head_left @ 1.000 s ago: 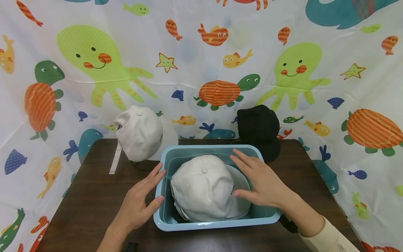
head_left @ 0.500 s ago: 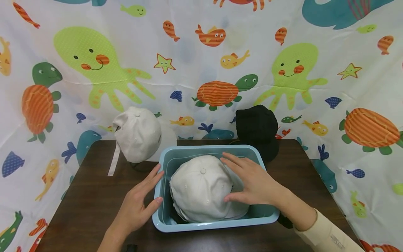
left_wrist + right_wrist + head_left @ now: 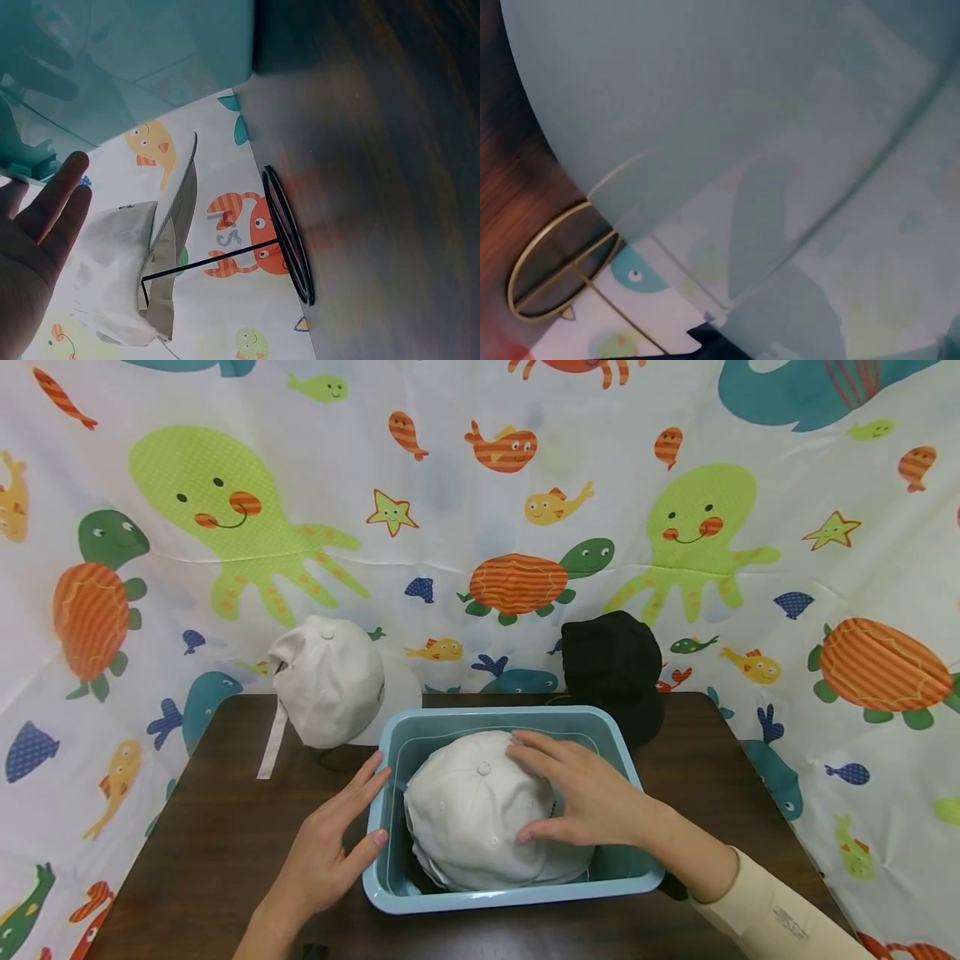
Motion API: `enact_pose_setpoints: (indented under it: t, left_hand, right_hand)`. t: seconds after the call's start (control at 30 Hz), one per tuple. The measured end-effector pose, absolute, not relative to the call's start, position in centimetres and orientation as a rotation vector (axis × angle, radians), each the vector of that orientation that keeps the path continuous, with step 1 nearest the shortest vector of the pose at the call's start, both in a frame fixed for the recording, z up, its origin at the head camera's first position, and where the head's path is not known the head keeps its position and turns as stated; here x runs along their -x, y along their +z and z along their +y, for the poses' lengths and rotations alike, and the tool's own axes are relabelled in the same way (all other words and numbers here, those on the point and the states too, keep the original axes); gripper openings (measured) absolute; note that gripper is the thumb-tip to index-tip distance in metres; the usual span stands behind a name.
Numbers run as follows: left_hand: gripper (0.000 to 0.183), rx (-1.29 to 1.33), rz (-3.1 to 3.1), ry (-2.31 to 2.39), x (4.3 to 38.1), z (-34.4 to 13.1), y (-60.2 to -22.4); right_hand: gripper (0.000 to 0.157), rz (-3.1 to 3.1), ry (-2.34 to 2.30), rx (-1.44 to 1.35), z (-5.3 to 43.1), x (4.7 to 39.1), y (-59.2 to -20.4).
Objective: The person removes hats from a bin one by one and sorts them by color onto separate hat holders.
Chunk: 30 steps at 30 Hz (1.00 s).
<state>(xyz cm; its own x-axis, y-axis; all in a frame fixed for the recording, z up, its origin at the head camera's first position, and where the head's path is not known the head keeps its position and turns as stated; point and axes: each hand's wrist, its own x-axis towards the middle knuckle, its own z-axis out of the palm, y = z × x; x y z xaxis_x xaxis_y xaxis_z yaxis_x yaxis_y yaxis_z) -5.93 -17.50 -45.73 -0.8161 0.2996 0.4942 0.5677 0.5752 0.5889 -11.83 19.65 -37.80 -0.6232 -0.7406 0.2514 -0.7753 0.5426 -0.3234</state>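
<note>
A light blue plastic basin stands on the table with a white baseball cap in it, crown up and brim to the right. Something dark shows under the cap's left side. At the basin's left rim rests my left hand, fingers straight and thumb apart. My right hand reaches over the cap's front, spread fingers and thumb on or just above the crown; contact is hard to tell. It covers much of the brim. In the left wrist view, fingers show beside the basin wall.
Behind the basin at left, a second white cap sits on a black wire stand. A black cap stands at back right, near a gold wire stand. A sea-animal curtain hangs behind the dark table.
My right hand has moved left from above the brim to the white cap's crown. The left hand stays at the basin's rim.
</note>
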Motion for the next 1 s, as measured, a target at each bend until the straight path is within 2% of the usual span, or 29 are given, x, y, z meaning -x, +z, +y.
enact_pose_setpoints:
  t: [0.5,1.0]
  left_hand:
    - [0.069,0.697,-2.479,-1.111,5.9,-17.4,-45.6]
    - [0.069,0.691,-2.484,-1.108,5.9,-17.5,-45.7]
  right_hand:
    - [0.081,-2.75,0.712,-1.351,18.5,12.2,-37.3]
    - [0.046,-2.641,0.97,-1.371,18.5,12.8,-37.8]
